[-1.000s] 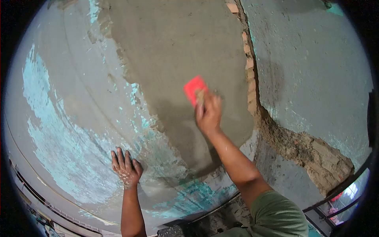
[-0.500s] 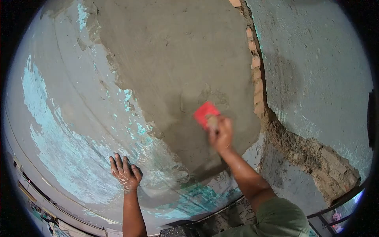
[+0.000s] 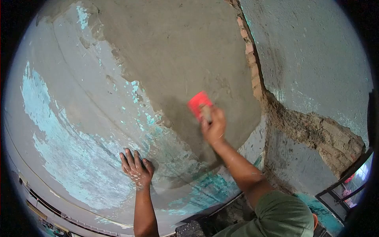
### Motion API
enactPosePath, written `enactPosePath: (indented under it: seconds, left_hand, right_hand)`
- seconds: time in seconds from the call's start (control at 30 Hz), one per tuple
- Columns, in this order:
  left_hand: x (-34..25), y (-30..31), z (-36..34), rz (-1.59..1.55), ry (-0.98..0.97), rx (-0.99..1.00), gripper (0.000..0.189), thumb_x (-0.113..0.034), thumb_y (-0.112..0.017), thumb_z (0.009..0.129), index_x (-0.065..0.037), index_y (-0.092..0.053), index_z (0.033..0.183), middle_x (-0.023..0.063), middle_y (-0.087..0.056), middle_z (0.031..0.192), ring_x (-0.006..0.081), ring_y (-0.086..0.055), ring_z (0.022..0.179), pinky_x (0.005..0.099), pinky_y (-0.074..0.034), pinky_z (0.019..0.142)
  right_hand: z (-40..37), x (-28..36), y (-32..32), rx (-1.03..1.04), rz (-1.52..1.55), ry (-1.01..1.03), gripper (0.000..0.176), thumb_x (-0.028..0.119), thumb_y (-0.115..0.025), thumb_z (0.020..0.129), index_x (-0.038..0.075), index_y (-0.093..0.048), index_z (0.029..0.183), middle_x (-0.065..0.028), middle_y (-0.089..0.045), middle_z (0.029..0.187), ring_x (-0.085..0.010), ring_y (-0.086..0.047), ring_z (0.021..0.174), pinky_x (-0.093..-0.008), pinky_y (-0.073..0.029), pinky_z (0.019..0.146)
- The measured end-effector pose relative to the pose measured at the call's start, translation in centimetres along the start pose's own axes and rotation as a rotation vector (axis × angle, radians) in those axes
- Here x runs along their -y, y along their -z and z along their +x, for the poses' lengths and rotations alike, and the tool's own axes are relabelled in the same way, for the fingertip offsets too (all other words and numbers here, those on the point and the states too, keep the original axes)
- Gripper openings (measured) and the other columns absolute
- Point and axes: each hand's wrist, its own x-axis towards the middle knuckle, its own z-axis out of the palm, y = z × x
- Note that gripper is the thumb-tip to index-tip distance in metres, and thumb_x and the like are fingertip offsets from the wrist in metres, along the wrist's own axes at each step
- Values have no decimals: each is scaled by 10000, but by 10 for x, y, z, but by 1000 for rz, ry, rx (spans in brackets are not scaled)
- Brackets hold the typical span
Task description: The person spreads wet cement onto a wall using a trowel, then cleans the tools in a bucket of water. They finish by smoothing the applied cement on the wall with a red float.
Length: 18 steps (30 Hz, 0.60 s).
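Against the wall, my right hand [image 3: 214, 124] is closed round the handle of a red plastering float [image 3: 200, 103]. The float's flat blade lies over a broad patch of smooth grey-brown plaster [image 3: 177, 59]. Lower left, my left hand [image 3: 137, 168] rests flat with its fingers spread on the older painted wall [image 3: 98, 154], and it holds nothing. Pale smears of plaster mark the back of that hand. The float's working face is hidden against the wall.
A ragged strip of exposed brick [image 3: 252, 59] borders the plaster on the right. Below it runs a broken, rough ledge of rubble and mortar [image 3: 316, 132]. A dark-framed opening [image 3: 347, 189] is at lower right. Flaking turquoise paint [image 3: 209, 189] covers the lower wall.
The red float in my right hand has moved slightly up and left over the plaster. My left hand stays flat on the wall while the view has shifted a little.
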Motion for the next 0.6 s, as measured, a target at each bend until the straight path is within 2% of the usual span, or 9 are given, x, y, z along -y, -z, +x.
enactPosePath:
  seconds: [0.03, 0.07, 0.17, 0.27, 0.37, 0.47, 0.57, 0.6]
  left_hand:
    - [1, -1, 0, 2, 4, 11, 423, -233, -476, 975, -54, -482, 1359, 205, -432, 1483, 456, -380, 1365, 523, -324, 1036]
    - [3, -1, -1, 4, 4, 24, 424, -231, -481, 972, -54, -483, 1357, 205, -431, 1483, 456, -380, 1365, 524, -326, 1034]
    - [5, -1, -3, -8, 21, 64, 426, -213, -505, 954, -59, -488, 1350, 203, -429, 1487, 457, -377, 1367, 529, -335, 1025]
    - [5, -4, -3, -16, 24, 29, 458, -182, -542, 919, -72, -484, 1361, 197, -419, 1497, 460, -369, 1373, 535, -340, 1020]
    - [6, -4, -5, -21, 20, 36, 475, -177, -545, 915, -71, -476, 1373, 196, -408, 1505, 461, -363, 1377, 535, -339, 1023]
    - [4, -3, -3, -20, 19, 40, 479, -179, -539, 921, -68, -468, 1382, 195, -399, 1512, 461, -358, 1380, 535, -337, 1027]
    - [5, -4, -5, -20, 16, 31, 474, -186, -527, 932, -66, -463, 1387, 195, -396, 1514, 461, -356, 1381, 535, -329, 1036]
    - [5, -5, -5, -20, 13, 27, 472, -190, -522, 936, -65, -462, 1388, 196, -396, 1514, 461, -356, 1381, 536, -326, 1040]
  right_hand:
    - [-10, 13, -2, 49, 23, 70, 301, 90, -667, 807, 30, -649, 1102, -179, -622, 1038, -405, -580, 936, -480, -471, 822]
    - [-37, 16, -3, 164, 89, 39, 308, 116, -662, 804, 42, -652, 1103, -181, -622, 1044, -407, -578, 955, -484, -463, 836]
    - [-98, -34, 25, 221, 2, 63, 323, 105, -655, 798, 37, -645, 1114, -192, -618, 1044, -414, -579, 975, -490, -468, 837]
    - [-55, -54, 33, -38, -103, -289, 346, 105, -651, 789, 37, -640, 1129, -196, -621, 1063, -409, -579, 997, -492, -472, 843]
    - [-17, -9, 8, -76, -45, -140, 237, 120, -616, 859, 15, -663, 1067, -195, -641, 1027, -390, -598, 974, -455, -472, 849]
    - [-89, 2, 6, 143, 18, 41, 259, 94, -629, 819, 23, -661, 1066, -207, -625, 1015, -409, -582, 937, -465, -470, 811]
    - [-108, -50, 40, 165, 7, -20, 255, 94, -632, 820, 28, -661, 1064, -203, -617, 1016, -406, -576, 940, -452, -475, 810]
    - [-92, -61, 43, 70, -76, -193, 256, 85, -626, 817, 34, -659, 1066, -194, -622, 1029, -397, -578, 961, -454, -475, 821]
